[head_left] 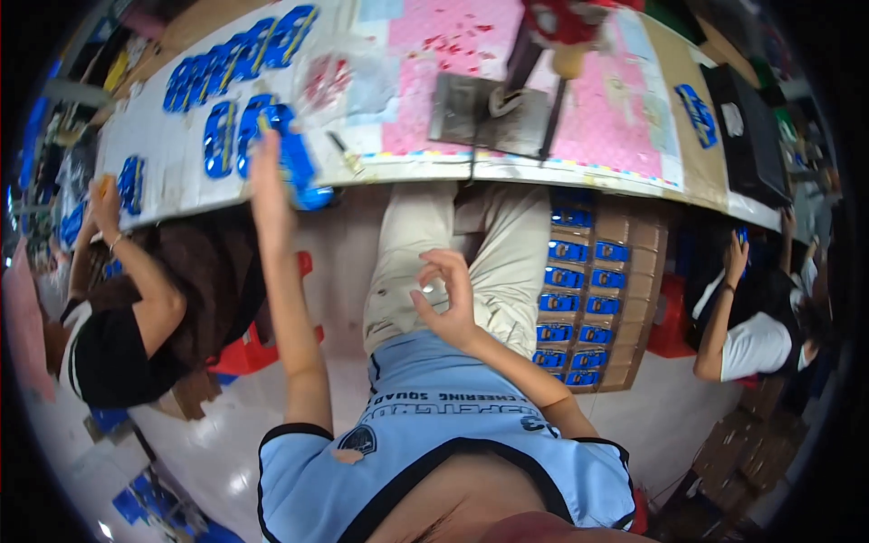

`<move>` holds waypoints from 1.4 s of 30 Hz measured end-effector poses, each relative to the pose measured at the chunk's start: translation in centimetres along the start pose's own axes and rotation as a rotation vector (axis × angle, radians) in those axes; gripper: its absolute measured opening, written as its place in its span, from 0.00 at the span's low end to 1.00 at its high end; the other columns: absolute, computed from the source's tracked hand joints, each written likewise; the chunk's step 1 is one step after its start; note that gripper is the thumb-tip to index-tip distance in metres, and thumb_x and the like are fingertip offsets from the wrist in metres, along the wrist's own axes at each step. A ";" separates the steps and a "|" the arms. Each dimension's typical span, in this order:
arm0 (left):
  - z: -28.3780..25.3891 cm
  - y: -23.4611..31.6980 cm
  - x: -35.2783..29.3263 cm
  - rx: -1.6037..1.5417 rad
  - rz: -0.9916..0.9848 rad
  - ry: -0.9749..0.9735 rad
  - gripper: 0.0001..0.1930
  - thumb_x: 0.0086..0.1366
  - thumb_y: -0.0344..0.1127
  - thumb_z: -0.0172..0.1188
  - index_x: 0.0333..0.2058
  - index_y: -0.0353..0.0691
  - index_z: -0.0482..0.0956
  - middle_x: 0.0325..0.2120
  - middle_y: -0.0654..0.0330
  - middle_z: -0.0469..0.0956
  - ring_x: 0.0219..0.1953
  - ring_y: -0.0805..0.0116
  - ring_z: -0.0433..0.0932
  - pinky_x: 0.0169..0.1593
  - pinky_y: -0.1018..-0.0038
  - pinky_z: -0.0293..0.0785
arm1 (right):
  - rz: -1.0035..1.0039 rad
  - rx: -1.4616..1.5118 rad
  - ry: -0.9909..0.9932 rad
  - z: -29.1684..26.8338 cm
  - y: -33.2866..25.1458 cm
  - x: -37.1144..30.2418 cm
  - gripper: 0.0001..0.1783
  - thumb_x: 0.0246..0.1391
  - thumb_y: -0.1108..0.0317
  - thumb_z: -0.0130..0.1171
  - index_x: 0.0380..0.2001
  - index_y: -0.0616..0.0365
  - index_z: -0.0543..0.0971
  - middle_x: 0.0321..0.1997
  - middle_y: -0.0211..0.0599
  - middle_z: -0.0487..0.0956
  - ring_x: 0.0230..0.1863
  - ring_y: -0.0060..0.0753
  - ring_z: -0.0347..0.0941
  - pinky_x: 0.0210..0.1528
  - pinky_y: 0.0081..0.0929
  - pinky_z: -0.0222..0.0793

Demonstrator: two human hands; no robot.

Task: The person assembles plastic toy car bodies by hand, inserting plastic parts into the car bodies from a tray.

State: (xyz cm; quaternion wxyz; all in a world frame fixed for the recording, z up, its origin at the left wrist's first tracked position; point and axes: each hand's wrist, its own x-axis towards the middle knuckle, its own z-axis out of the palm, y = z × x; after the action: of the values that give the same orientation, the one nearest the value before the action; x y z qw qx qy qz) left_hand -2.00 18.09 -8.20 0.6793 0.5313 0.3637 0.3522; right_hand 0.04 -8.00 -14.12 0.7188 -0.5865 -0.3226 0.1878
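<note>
Packaging is overhanging the table, risking a fall if the left hand, grip unclear, is bumping it; the right hand is hanging half-open, empty.

Left hand blurred, partly hiding blue piece; press top cut off.

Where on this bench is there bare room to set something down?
Bare: white tabletop left of the near blue pieces, short of the far blue row; pink sheet right of the metal plate, toward the near edge. Crowded: around the left hand and along that row.
</note>
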 end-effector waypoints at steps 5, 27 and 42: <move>-2.7 1.5 7.0 0.850 0.197 0.117 0.37 0.55 0.59 0.51 0.46 0.25 0.66 0.43 0.42 0.70 0.48 0.57 0.67 0.52 0.73 0.58 | -0.260 -0.523 0.188 -7.4 1.1 -1.2 0.10 0.38 0.79 0.55 0.28 0.62 0.70 0.28 0.36 0.68 0.24 0.25 0.64 0.24 0.19 0.61; -6.9 1.4 9.4 1.458 1.024 0.329 0.17 0.51 0.39 0.57 0.39 0.38 0.72 0.36 0.52 0.70 0.40 0.55 0.67 0.45 0.63 0.61 | -0.196 -1.911 0.629 -42.4 -3.3 17.7 0.17 0.40 0.61 0.56 0.35 0.58 0.75 0.48 0.55 0.67 0.52 0.53 0.59 0.54 0.40 0.53; 4.0 -0.6 11.4 1.374 1.216 -0.136 0.12 0.45 0.25 0.55 0.30 0.48 0.79 0.44 0.54 0.66 0.48 0.55 0.61 0.48 0.63 0.57 | 0.008 -1.329 0.312 -38.1 -4.6 16.7 0.34 0.41 0.44 0.58 0.43 0.62 0.70 0.46 0.50 0.69 0.47 0.49 0.64 0.50 0.39 0.57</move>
State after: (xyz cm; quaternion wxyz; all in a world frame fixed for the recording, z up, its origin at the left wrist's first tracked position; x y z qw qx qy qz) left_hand 7.07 25.96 -9.46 -0.0680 0.9374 0.1101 0.3233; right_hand 37.68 -25.79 -9.54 0.2434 -0.9248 -0.2596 -0.1343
